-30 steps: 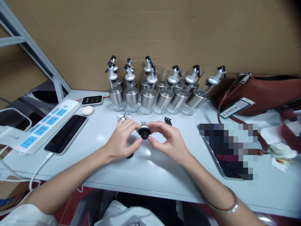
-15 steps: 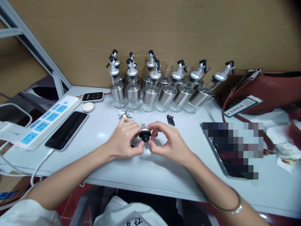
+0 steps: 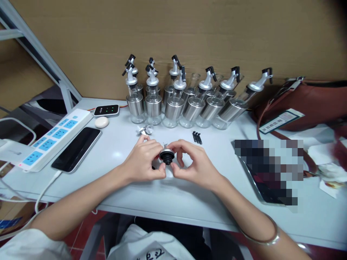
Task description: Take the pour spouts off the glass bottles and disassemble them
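Note:
Between my two hands is a bottle pourer (image 3: pixel 167 155), its ribbed black stopper tilted toward me and its silver collar behind. My left hand (image 3: pixel 145 159) grips its left side with thumb and fingers. From the right, my right hand (image 3: pixel 193 162) pinches it, thumb near the stopper's lower end and forefinger at the collar. A small dark piece under my left palm is mostly hidden. Just beyond my left hand lie loose silver pourer parts (image 3: pixel 145 130). Several small black levers (image 3: pixel 197 137) lie side by side beyond my right hand.
Several glass bottles with steel sleeves (image 3: pixel 175 108) stand along the back, many topped with pourers. A power strip (image 3: pixel 56 139), a phone (image 3: pixel 77 150) and a white round case (image 3: pixel 101 122) are at left. A brown bag (image 3: pixel 311 104) and a blurred-out device (image 3: pixel 265 173) are at right.
The pourer has tipped slightly, so its black stopper faces me a little more. Both hands keep their hold in nearly the same place.

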Tool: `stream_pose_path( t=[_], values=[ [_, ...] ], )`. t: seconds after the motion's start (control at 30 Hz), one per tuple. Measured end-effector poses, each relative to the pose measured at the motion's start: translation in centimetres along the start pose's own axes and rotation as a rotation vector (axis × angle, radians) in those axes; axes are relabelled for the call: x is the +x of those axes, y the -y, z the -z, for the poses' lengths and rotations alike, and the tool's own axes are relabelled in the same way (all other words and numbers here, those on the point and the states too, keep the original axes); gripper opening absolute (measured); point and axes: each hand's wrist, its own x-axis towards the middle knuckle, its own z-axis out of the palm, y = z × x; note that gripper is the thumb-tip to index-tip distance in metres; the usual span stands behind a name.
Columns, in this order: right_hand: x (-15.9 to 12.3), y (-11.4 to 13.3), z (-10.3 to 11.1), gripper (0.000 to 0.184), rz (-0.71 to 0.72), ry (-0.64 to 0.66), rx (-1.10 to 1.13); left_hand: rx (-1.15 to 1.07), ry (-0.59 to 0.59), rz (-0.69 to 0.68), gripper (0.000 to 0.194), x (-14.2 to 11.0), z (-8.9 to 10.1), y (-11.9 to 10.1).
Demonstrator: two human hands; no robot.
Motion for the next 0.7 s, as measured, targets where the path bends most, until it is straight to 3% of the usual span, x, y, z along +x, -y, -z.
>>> stream_pose_path(
  t=[0.7],
  values=[
    [-0.09, 0.24, 0.08, 0.014, 0.028, -0.007, 0.008, 0.048, -0.084, -0.090, 0.011, -0.01, 0.01, -0.28]
  ],
)
